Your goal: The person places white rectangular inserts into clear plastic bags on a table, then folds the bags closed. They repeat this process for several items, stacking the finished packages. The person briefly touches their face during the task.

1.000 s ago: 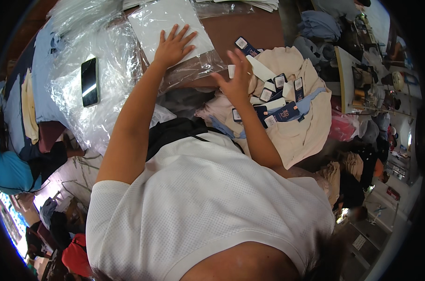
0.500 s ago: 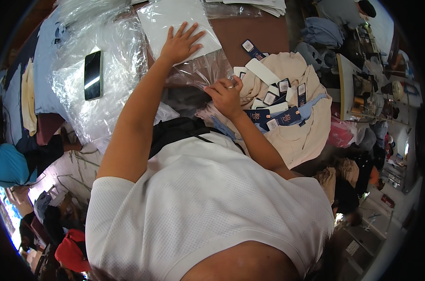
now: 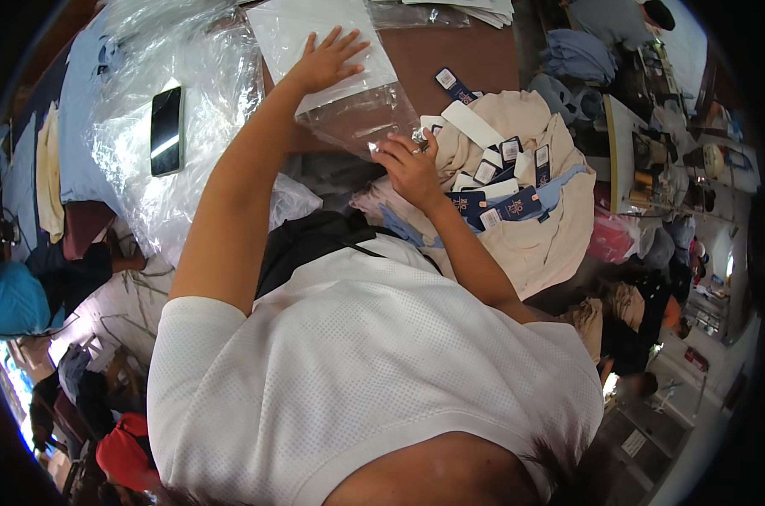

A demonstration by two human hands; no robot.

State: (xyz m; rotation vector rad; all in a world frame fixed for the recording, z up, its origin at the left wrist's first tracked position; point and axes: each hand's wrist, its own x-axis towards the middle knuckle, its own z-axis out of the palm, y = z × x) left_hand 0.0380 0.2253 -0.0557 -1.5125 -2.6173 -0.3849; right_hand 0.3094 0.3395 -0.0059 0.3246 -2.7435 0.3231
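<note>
A white sheet (image 3: 283, 35) lies on the brown table, with a clear plastic bag (image 3: 357, 118) at its near end. My left hand (image 3: 330, 63) rests flat on the sheet, fingers spread. At the bag's near right corner, my right hand (image 3: 409, 167) pinches the edge of the plastic between thumb and fingers. Just right of that hand is a pile of beige cloth (image 3: 559, 228), with dark blue hang tags (image 3: 517, 205) and blank white cards (image 3: 472, 125) scattered over it.
Heaped clear plastic bags (image 3: 214, 110) cover the left of the table (image 3: 437, 59), a black phone (image 3: 167, 131) on top. White sheets (image 3: 483, 10) lie at the far edge. Folded blue garments (image 3: 578, 57) are stacked far right. A person in a blue shirt (image 3: 13, 295) is at the left.
My left hand has shifted slightly away and to the left on the sheet. The near part of the bag looks flatter and more spread out, with my right hand still at its corner.
</note>
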